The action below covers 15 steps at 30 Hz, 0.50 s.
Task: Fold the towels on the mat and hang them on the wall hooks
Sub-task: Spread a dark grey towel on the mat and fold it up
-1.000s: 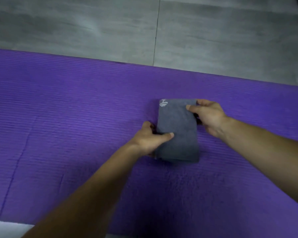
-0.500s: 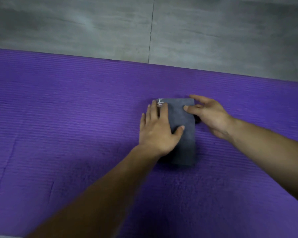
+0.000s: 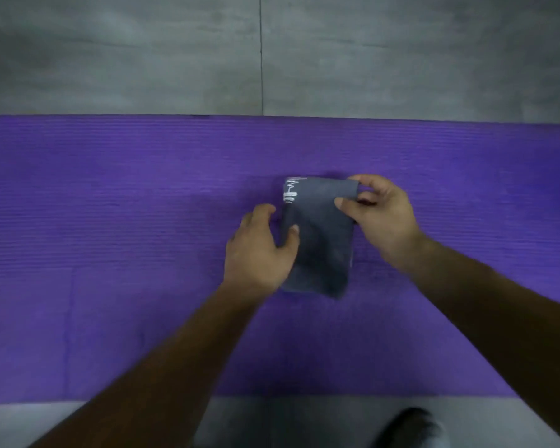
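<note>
Underneath, purple ribbed mat point(image 3: 110, 253) across grey tiled floor point(image 3: 110, 59)

One wide-angle view only, from the person's head. It faces forward and steeply down, close over the purple mat point(image 3: 110, 253) — which spans the frame side to side, with grey floor point(image 3: 126, 59) beyond its far edge and before its near one.

Grey floor showing top and bottom.
Grey tiled floor point(image 3: 110, 53) is filling the top of the view, a thin dark seam point(image 3: 261, 59) running straight through it; a paler strip is showing along the bottom, with a dark blurry shape point(image 3: 408, 428) sitting there, unidentifiable.
</note>
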### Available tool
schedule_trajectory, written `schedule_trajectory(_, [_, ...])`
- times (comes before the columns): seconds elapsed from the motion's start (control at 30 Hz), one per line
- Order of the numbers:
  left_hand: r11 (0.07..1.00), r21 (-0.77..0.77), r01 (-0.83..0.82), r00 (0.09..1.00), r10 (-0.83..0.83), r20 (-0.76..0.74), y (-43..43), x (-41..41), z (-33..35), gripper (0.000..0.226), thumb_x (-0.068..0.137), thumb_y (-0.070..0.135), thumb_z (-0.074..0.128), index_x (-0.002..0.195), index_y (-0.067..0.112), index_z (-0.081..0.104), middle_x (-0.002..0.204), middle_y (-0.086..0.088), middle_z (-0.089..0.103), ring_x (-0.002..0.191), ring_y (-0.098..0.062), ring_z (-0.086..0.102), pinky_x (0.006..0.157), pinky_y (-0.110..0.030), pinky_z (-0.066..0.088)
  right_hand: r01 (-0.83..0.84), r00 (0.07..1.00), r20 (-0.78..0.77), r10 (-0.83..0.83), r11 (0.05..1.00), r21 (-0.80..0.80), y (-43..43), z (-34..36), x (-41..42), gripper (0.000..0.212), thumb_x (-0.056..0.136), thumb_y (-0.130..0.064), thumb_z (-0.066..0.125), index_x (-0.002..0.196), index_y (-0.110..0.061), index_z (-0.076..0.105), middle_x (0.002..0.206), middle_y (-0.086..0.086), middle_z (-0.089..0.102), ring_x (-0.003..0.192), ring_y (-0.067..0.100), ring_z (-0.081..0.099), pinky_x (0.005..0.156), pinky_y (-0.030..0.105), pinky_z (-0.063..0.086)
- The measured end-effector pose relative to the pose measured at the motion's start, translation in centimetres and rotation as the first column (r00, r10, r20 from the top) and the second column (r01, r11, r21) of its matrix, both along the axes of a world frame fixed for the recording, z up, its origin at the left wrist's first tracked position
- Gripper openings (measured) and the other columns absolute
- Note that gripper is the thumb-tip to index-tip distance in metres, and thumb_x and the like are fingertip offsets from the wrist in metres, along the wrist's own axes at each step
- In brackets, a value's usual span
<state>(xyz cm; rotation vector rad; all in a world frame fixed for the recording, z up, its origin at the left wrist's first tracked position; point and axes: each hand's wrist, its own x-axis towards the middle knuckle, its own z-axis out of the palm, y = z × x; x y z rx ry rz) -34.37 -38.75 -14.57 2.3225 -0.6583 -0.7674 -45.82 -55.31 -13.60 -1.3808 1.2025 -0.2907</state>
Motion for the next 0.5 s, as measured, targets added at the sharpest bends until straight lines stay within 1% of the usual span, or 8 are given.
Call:
schedule_trajectory(0.07, [0.997,0.064,0.030,0.999,-0.031,0.020,1.6,0.7,4.7,0.051,0.086,0.050,0.058,0.128,0.021,0.055,0.125,-0.004,0.062,0.112,-0.028,0.061,0.097,-0.045,0.049,-0.017,0.999,-0.031,0.013,0.993,-0.117,2.1,5.2,-0.8,0.035,0.082,-0.002,0.077,0.108,-0.019,0.062,0.085,-0.011,0.071,0.074,-0.007,0.065,0.070,0.011,0.050])
schedule_trajectory(0.1, [0.994,0.101,0.046,0.999,-0.048,0.022,2.0,1.0,7.4,0.044,0.089,0.046,0.060,0.125,0.021,0.057,0.122,-0.004,0.063,0.109,-0.028,0.062,0.095,-0.043,0.050,-0.027,0.999,-0.049,0.019,0.984,-0.175,3.0,8.1,-1.2,0.034,0.082,-0.004,0.077,0.107,-0.023,0.063,0.085,-0.015,0.069,0.075,-0.009,0.064,0.071,0.010,0.049])
schedule_trajectory(0.13, [0.989,0.133,0.067,0.997,-0.071,0.028,2.3,1.3,10.2,0.037,0.091,0.044,0.061,0.120,0.021,0.059,0.118,-0.003,0.064,0.105,-0.028,0.062,0.092,-0.042,0.050,-0.026,0.998,-0.058,0.014,0.977,-0.211,3.7,11.1,-1.8,0.033,0.082,-0.006,0.077,0.105,-0.026,0.064,0.086,-0.016,0.068,0.078,-0.008,0.064,0.075,0.012,0.051])
schedule_trajectory(0.23, [0.977,0.167,0.133,0.988,-0.144,0.052,1.9,2.0,19.4,0.029,0.091,0.043,0.062,0.111,0.022,0.061,0.105,0.000,0.064,0.094,-0.028,0.062,0.085,-0.040,0.052,0.019,0.998,-0.056,-0.035,0.963,-0.268,3.9,21.2,-4.0,0.032,0.081,-0.016,0.078,0.106,-0.033,0.067,0.096,-0.012,0.070,0.090,0.004,0.067,0.087,0.031,0.056])
schedule_trajectory(0.3, [0.970,0.186,0.158,0.985,-0.169,0.044,0.8,2.3,26.3,0.028,0.091,0.044,0.062,0.110,0.023,0.059,0.103,0.002,0.063,0.091,-0.026,0.062,0.084,-0.039,0.052,0.026,0.997,-0.064,-0.049,0.945,-0.327,2.9,28.5,-5.8,0.034,0.081,-0.023,0.078,0.112,-0.032,0.067,0.104,-0.011,0.070,0.096,0.012,0.068,0.088,0.041,0.057])
schedule_trajectory(0.37, [0.961,0.191,0.198,0.979,-0.204,0.011,-0.9,2.1,33.6,0.029,0.091,0.044,0.063,0.111,0.023,0.059,0.098,0.004,0.062,0.089,-0.024,0.062,0.084,-0.038,0.053,0.048,0.995,-0.061,-0.075,0.931,-0.362,1.7,36.0,-7.9,0.036,0.081,-0.024,0.078,0.115,-0.029,0.067,0.107,-0.012,0.070,0.096,0.015,0.069,0.086,0.045,0.057])
schedule_trajectory(0.43, [0.956,0.180,0.230,0.971,-0.237,0.016,-2.6,1.4,41.3,0.030,0.090,0.045,0.064,0.110,0.022,0.061,0.093,0.004,0.062,0.089,-0.022,0.064,0.083,-0.037,0.053,0.053,0.996,-0.046,-0.075,0.927,-0.372,0.7,43.3,-9.9,0.037,0.081,-0.025,0.078,0.116,-0.030,0.067,0.110,-0.012,0.069,0.098,0.015,0.069,0.085,0.047,0.057])
schedule_trajectory(0.5, [0.957,0.157,0.245,0.965,-0.256,0.051,-4.0,0.2,48.8,0.037,0.086,0.050,0.061,0.109,0.021,0.063,0.098,0.003,0.067,0.094,-0.020,0.066,0.084,-0.036,0.053,0.042,0.997,-0.048,-0.067,0.917,-0.396,-0.1,50.2,-12.0,0.039,0.079,-0.035,0.075,0.117,-0.036,0.066,0.112,-0.012,0.069,0.100,0.016,0.068,0.086,0.047,0.056])
